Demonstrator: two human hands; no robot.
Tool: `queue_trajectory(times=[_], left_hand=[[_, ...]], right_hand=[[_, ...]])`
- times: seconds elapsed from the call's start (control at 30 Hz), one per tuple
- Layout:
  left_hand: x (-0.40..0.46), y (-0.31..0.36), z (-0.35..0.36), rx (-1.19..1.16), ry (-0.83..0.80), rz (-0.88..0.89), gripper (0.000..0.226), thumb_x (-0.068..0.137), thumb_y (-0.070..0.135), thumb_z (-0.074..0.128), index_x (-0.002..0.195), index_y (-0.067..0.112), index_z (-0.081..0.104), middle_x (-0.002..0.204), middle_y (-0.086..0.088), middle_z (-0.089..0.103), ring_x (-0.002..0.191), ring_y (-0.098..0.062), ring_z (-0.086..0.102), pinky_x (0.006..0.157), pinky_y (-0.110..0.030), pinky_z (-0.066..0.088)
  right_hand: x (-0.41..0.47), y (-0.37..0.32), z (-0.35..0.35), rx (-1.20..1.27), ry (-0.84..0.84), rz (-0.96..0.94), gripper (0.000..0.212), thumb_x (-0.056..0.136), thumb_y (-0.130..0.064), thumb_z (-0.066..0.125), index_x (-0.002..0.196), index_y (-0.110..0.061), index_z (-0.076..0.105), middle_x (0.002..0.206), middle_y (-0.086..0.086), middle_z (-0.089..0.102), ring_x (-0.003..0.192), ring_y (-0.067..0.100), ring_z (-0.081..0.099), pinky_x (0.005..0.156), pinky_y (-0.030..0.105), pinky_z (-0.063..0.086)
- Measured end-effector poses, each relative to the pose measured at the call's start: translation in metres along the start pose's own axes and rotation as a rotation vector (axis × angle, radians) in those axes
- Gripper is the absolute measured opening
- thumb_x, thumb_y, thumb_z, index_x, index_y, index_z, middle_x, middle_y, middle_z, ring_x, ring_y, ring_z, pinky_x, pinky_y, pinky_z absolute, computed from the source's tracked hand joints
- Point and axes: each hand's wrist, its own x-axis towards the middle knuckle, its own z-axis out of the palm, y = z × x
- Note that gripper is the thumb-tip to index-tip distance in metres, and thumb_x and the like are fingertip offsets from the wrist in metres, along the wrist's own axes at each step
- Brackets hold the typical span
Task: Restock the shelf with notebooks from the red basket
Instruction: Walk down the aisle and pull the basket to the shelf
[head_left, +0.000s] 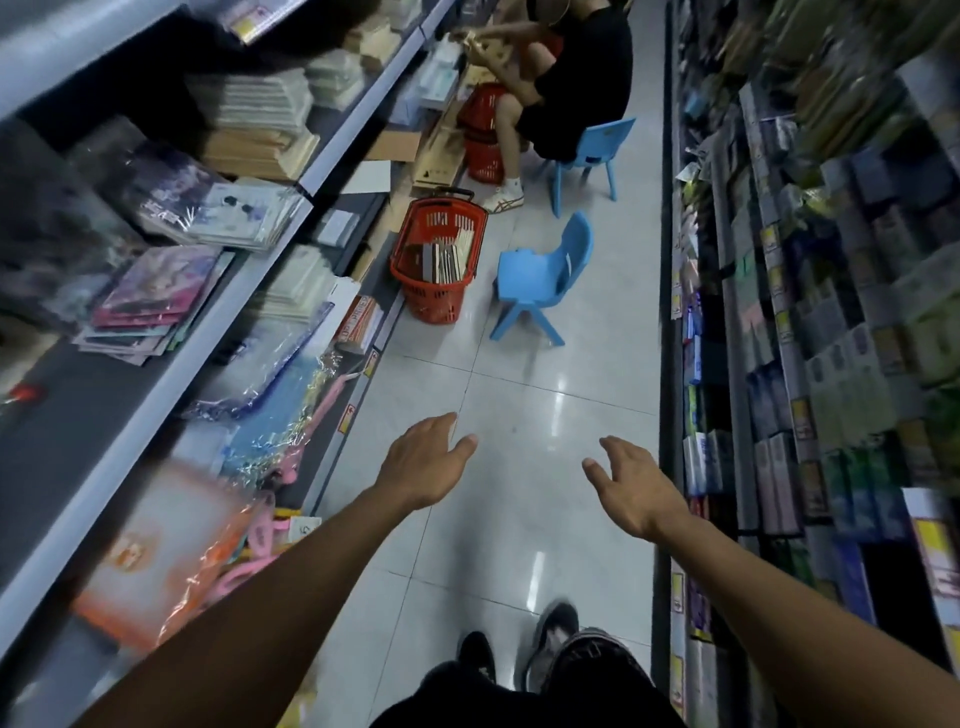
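Note:
A red basket (435, 291) stands on the aisle floor ahead, against the left shelving, with several notebooks (445, 254) upright inside it. The left shelf (171, 358) carries stacked notebooks and plastic-wrapped stationery. My left hand (426, 460) and my right hand (631, 483) are both stretched out in front of me above the tiled floor, fingers apart and holding nothing. Both hands are well short of the basket.
An empty blue plastic chair (543, 275) stands just right of the basket. Further down the aisle a person sits on a second blue chair (597, 150) beside stacked red baskets (483, 135). Packed shelving (810, 312) lines the right side. My feet (519, 649) are on the tiles.

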Motion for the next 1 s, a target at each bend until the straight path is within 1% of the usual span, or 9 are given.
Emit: queue_trajectory(times=[0.1, 0.27, 0.43, 0.63, 0.77, 1.0], left_hand=[[0.035, 0.008, -0.006, 0.023, -0.021, -0.011, 0.068, 0.104, 0.062, 0.034, 0.162, 0.027, 0.027, 0.168, 0.001, 0.028, 0.154, -0.024, 0.027, 0.124, -0.045, 0.024], [0.106, 0.032, -0.015, 0.048, -0.024, -0.013, 0.069, 0.102, 0.064, 0.034, 0.161, 0.029, 0.028, 0.168, 0.001, 0.028, 0.154, -0.024, 0.027, 0.123, -0.046, 0.025], [0.190, 0.079, -0.035, 0.061, 0.007, -0.017, 0.070, 0.101, 0.065, 0.034, 0.160, 0.029, 0.030, 0.168, 0.001, 0.030, 0.154, -0.022, 0.028, 0.123, -0.046, 0.025], [0.282, 0.143, -0.065, 0.050, 0.038, -0.036, 0.070, 0.100, 0.066, 0.037, 0.159, 0.028, 0.032, 0.166, 0.000, 0.034, 0.152, -0.022, 0.032, 0.122, -0.047, 0.030], [0.331, 0.180, -0.083, 0.054, 0.055, -0.032, 0.071, 0.101, 0.064, 0.037, 0.160, 0.026, 0.031, 0.167, -0.001, 0.031, 0.153, -0.022, 0.028, 0.124, -0.046, 0.026], [0.405, 0.202, -0.104, 0.065, 0.059, -0.042, 0.073, 0.099, 0.066, 0.036, 0.160, 0.027, 0.033, 0.165, 0.000, 0.035, 0.152, -0.020, 0.032, 0.123, -0.045, 0.029]], right_hand=[[0.031, 0.004, -0.008, 0.017, -0.009, 0.007, 0.072, 0.106, -0.059, 0.031, 0.163, -0.016, 0.029, 0.171, 0.000, 0.027, 0.158, 0.018, 0.018, 0.127, 0.041, 0.023], [0.094, 0.017, -0.029, 0.053, -0.011, -0.001, 0.071, 0.107, -0.058, 0.032, 0.164, -0.016, 0.028, 0.171, 0.001, 0.027, 0.158, 0.018, 0.017, 0.127, 0.039, 0.021], [0.180, 0.036, -0.074, 0.098, -0.009, -0.001, 0.071, 0.106, -0.059, 0.032, 0.163, -0.016, 0.029, 0.170, 0.002, 0.028, 0.158, 0.019, 0.019, 0.127, 0.042, 0.024], [0.268, 0.052, -0.137, 0.124, -0.028, -0.020, 0.068, 0.107, -0.056, 0.033, 0.162, -0.016, 0.030, 0.169, 0.002, 0.030, 0.156, 0.020, 0.023, 0.125, 0.041, 0.027], [0.324, 0.058, -0.173, 0.107, -0.042, -0.036, 0.068, 0.108, -0.057, 0.032, 0.163, -0.016, 0.029, 0.169, 0.002, 0.030, 0.156, 0.020, 0.024, 0.125, 0.041, 0.028], [0.402, 0.060, -0.213, 0.103, -0.054, -0.063, 0.067, 0.108, -0.054, 0.035, 0.161, -0.014, 0.033, 0.167, 0.003, 0.034, 0.155, 0.020, 0.027, 0.123, 0.039, 0.029]])
